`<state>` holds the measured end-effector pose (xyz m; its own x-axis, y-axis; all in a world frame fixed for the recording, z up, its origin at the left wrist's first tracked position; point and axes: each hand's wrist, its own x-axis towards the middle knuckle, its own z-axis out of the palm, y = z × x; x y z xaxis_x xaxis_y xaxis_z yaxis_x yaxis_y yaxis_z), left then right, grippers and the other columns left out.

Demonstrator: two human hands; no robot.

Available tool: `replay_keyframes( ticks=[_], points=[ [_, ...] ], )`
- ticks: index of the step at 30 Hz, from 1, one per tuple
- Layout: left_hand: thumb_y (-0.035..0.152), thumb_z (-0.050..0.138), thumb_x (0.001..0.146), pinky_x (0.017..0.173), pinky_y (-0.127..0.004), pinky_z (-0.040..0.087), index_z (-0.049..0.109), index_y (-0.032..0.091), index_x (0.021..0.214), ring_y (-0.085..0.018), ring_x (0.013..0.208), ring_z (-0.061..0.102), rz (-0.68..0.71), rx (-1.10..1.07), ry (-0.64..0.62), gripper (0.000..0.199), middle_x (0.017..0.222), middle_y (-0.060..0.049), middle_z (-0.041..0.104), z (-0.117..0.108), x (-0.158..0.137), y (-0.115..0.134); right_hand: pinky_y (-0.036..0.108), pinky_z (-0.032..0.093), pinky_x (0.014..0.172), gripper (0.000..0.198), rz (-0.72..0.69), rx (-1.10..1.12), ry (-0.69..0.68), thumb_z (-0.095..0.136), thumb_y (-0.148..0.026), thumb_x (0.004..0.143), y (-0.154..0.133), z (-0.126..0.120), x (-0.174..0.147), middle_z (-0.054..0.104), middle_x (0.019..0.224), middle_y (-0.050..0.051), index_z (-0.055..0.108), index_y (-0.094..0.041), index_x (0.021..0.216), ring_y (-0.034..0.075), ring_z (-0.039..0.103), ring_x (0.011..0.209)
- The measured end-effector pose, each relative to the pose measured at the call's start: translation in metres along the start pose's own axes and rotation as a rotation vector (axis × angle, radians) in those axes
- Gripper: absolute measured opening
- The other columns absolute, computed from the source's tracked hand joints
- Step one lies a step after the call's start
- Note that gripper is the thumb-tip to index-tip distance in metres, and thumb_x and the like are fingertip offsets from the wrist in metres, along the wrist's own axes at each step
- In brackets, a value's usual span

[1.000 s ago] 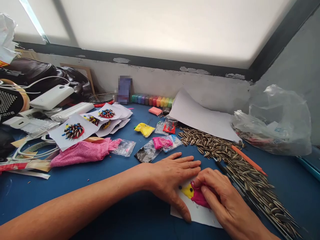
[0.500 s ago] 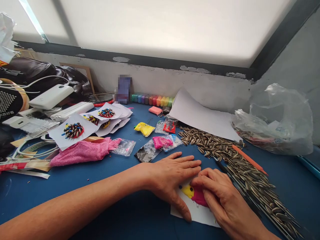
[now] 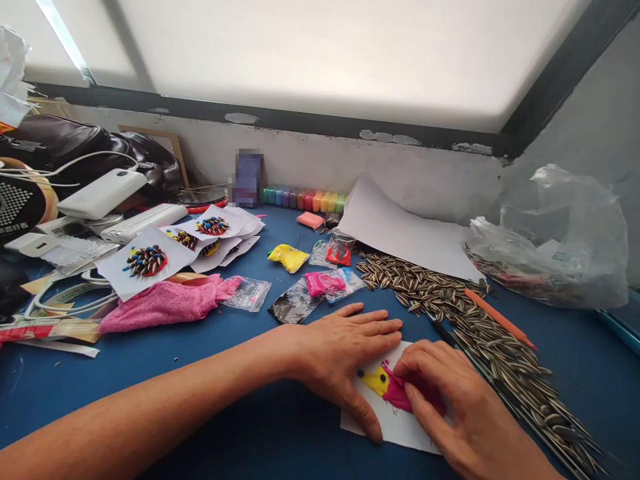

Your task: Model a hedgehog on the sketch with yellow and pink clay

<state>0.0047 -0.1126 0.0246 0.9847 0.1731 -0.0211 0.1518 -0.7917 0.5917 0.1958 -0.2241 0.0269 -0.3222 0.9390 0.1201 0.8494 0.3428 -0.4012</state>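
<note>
My left hand (image 3: 345,353) lies flat with fingers spread, its thumb and palm over the left part of a small white paper (image 3: 393,432). On that paper is a clay figure: a yellow clay head (image 3: 373,382) with black dots and a pink clay body (image 3: 398,393). Thumb and forefinger of my right hand (image 3: 453,393) come together on the pink clay, and the hand covers its right part. Dark sunflower seeds (image 3: 505,353) lie in a long pile just beyond my right hand.
Clay packets in yellow (image 3: 289,258) and pink (image 3: 325,284) lie ahead. An orange pen (image 3: 500,320) rests on the seeds. Finished seed-covered pictures (image 3: 145,263) and a pink cloth (image 3: 160,307) are at left. A plastic bag (image 3: 565,247) stands at right, white sheets (image 3: 400,230) behind.
My right hand has shifted slightly right and toward me across the pink clay, uncovering more of the clay and paper near its upper edge. My left hand stays in place.
</note>
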Motion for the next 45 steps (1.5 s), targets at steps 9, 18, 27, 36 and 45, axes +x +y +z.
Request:
replay_keyframes(
  ticks=[9, 18, 27, 36, 45],
  points=[
    [0.062, 0.066, 0.076, 0.121, -0.047, -0.001, 0.022, 0.016, 0.153, -0.026, 0.149, 0.007, -0.012, 0.003, -0.003, 0.099, 0.16, -0.01, 0.017, -0.001, 0.0, 0.001, 0.034, 0.052, 0.072, 0.021, 0.0, -0.042, 0.08, 0.055, -0.016, 0.086, 0.001, -0.001, -0.007, 0.064, 0.094, 0.004, 0.058, -0.025, 0.105, 0.019, 0.061, 0.082],
    [0.064, 0.065, 0.076, 0.12, -0.044, -0.003, 0.022, 0.014, 0.152, -0.024, 0.15, 0.006, -0.014, 0.022, -0.01, 0.101, 0.16, -0.009, 0.016, 0.001, 0.0, -0.001, 0.029, 0.051, 0.066, 0.007, -0.046, -0.023, 0.018, 0.057, -0.019, 0.089, 0.002, 0.0, -0.007, 0.063, 0.083, 0.001, 0.057, -0.024, 0.084, 0.017, 0.059, 0.076],
    [0.063, 0.066, 0.076, 0.121, -0.044, -0.002, 0.023, 0.012, 0.152, -0.025, 0.149, 0.007, -0.025, 0.028, -0.02, 0.101, 0.16, -0.01, 0.016, -0.002, 0.001, 0.002, 0.029, 0.055, 0.068, 0.018, -0.118, -0.121, 0.137, 0.059, -0.016, 0.083, -0.002, -0.003, -0.015, 0.064, 0.09, 0.005, 0.056, -0.024, 0.1, 0.019, 0.064, 0.08],
    [0.062, 0.065, 0.078, 0.121, -0.046, -0.001, 0.02, 0.014, 0.153, -0.028, 0.149, 0.008, -0.014, 0.041, -0.027, 0.1, 0.16, -0.01, 0.015, 0.0, 0.001, -0.001, 0.027, 0.052, 0.059, 0.016, -0.2, -0.194, 0.083, 0.055, -0.012, 0.082, 0.001, -0.008, -0.02, 0.063, 0.082, 0.003, 0.059, -0.026, 0.087, 0.018, 0.061, 0.07],
    [0.064, 0.064, 0.077, 0.12, -0.048, -0.001, 0.025, 0.014, 0.152, -0.028, 0.149, 0.009, -0.016, -0.045, -0.028, 0.097, 0.16, -0.011, 0.018, -0.006, -0.002, 0.001, 0.026, 0.054, 0.069, 0.029, -0.235, -0.238, 0.143, 0.051, -0.009, 0.085, 0.006, -0.002, -0.034, 0.065, 0.093, 0.006, 0.062, -0.024, 0.106, 0.018, 0.064, 0.082]
  ],
)
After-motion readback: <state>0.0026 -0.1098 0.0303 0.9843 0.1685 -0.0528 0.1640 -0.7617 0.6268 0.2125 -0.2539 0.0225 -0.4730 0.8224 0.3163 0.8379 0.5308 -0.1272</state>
